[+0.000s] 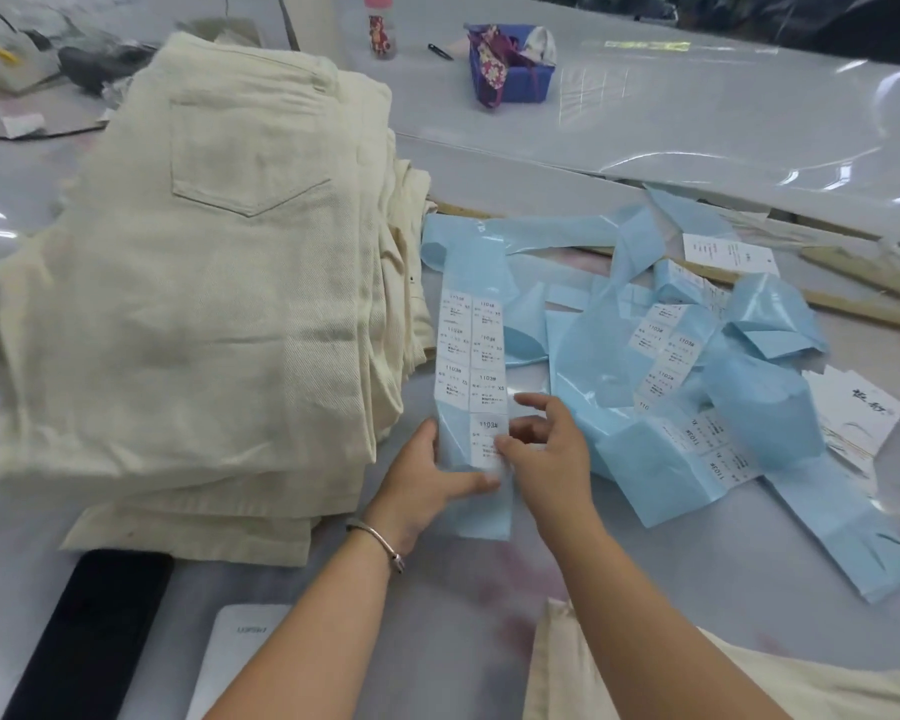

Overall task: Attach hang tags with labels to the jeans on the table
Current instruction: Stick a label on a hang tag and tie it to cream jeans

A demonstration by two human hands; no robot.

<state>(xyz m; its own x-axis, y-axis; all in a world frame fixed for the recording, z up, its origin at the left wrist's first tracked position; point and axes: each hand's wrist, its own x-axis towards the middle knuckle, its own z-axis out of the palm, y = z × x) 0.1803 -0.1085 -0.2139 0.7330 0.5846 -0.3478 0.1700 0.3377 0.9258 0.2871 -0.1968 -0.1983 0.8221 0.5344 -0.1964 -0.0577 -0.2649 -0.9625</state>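
Observation:
A stack of folded cream jeans (214, 283) lies on the left of the table. In front of me a blue backing strip (471, 366) carries several white printed labels. My left hand (427, 485) grips the strip's lower part from the left, thumb across its front. My right hand (541, 444) pinches the lowest white label (487, 441) at its right edge, the other fingers spread. White hang tags (853, 418) lie at the right under the blue paper.
Loose blue backing strips (697, 366) with more labels cover the table to the right. A black phone (89, 636) and a white power bank (240, 657) lie near the front edge. More cream fabric (697, 683) sits at bottom right. A blue basket (510, 65) and a bottle (380, 23) stand far back.

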